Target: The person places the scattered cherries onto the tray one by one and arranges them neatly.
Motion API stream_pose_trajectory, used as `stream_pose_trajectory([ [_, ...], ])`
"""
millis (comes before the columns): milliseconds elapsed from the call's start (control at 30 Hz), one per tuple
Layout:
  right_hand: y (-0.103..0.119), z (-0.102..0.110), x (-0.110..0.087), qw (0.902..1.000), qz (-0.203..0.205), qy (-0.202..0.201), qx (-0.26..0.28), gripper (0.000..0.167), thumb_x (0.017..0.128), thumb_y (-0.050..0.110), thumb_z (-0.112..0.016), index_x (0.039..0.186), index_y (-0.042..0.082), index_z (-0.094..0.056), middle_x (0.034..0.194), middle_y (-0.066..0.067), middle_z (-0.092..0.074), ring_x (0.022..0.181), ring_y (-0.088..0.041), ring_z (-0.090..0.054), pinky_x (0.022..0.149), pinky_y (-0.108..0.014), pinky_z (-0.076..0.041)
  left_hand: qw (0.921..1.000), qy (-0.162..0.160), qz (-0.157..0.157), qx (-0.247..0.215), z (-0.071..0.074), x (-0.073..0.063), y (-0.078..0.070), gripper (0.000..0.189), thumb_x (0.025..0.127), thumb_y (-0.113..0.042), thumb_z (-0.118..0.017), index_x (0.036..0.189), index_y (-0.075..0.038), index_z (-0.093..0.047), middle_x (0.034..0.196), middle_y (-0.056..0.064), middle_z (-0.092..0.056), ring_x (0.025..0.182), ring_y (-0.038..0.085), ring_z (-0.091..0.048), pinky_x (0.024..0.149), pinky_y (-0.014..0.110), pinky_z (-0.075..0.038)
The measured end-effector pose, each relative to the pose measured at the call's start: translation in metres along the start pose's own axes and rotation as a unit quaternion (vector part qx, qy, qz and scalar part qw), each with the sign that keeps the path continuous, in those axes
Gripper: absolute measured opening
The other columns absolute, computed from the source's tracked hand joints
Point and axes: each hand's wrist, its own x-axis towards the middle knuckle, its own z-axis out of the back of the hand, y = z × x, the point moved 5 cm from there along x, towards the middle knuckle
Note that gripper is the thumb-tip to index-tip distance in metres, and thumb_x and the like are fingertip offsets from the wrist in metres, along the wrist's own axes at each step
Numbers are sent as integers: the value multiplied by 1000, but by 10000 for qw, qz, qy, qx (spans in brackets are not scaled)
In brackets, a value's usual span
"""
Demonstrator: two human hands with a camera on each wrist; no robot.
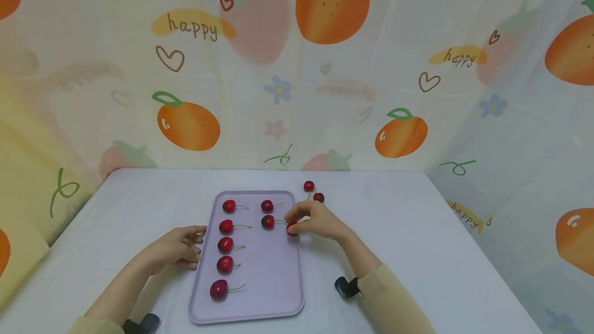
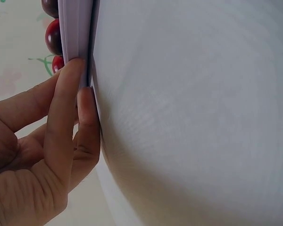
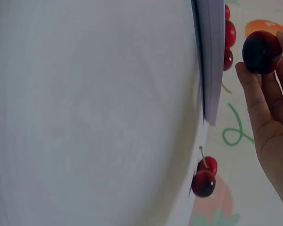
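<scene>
A lilac tray (image 1: 262, 282) lies on the white table. Down its left side runs a column of several red cherries (image 1: 225, 245) with stems. At the upper right of the tray sit two more, an upper cherry (image 1: 266, 205) and a lower cherry (image 1: 267, 221). My right hand (image 1: 322, 220) pinches a dark red cherry (image 3: 262, 52) between thumb and fingers, above the tray's right rim. Fingers of my left hand (image 1: 174, 248) touch the tray's left edge; the left wrist view shows the fingertips (image 2: 75, 66) against its side.
Two loose cherries (image 1: 309, 186) lie on the table (image 1: 380, 210) just beyond the tray's upper right corner. A fruit-patterned cloth (image 1: 287, 102) hangs behind the table and at both sides. Dark wrist cameras (image 1: 346, 288) are worn on both wrists.
</scene>
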Motion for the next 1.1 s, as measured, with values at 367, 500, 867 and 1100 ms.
stream_pose_trajectory([
  [367, 8, -19, 5, 9997, 12, 183, -164, 25, 81, 15, -79, 104, 9, -73, 104, -9, -73, 93, -10, -65, 83, -21, -54, 10000, -36, 52, -49, -1, 0, 1, 76, 81, 6, -63, 149, 11, -29, 123, 25, -46, 89, 18, -55, 72, 29, -63],
  [500, 8, -25, 7, 9995, 63, 244, -164, 24, 81, 14, -79, 104, 6, -72, 101, -6, -73, 92, -7, -65, 84, -20, -56, 10000, -35, 47, -19, -1, -1, 0, 76, 81, 6, -62, 149, 11, -28, 123, 26, -46, 89, 18, -55, 72, 29, -63],
  [867, 7, -31, 9, 9989, 30, 448, -151, 16, 81, 5, -78, 95, 7, -72, 97, -9, -74, 84, -5, -68, 80, -17, -58, 10000, -6, -2, 31, -1, -2, -2, 76, 82, 7, -62, 149, 12, -27, 122, 26, -46, 90, 18, -54, 72, 29, -63],
  [1100, 4, -32, 8, 9979, 69, 479, -440, 17, 81, 0, -76, 96, 7, -72, 97, -8, -74, 86, -7, -68, 79, -16, -59, 10000, -8, 10, 19, -1, -2, -3, 76, 82, 7, -62, 149, 12, -27, 122, 25, -46, 90, 18, -54, 72, 29, -63],
])
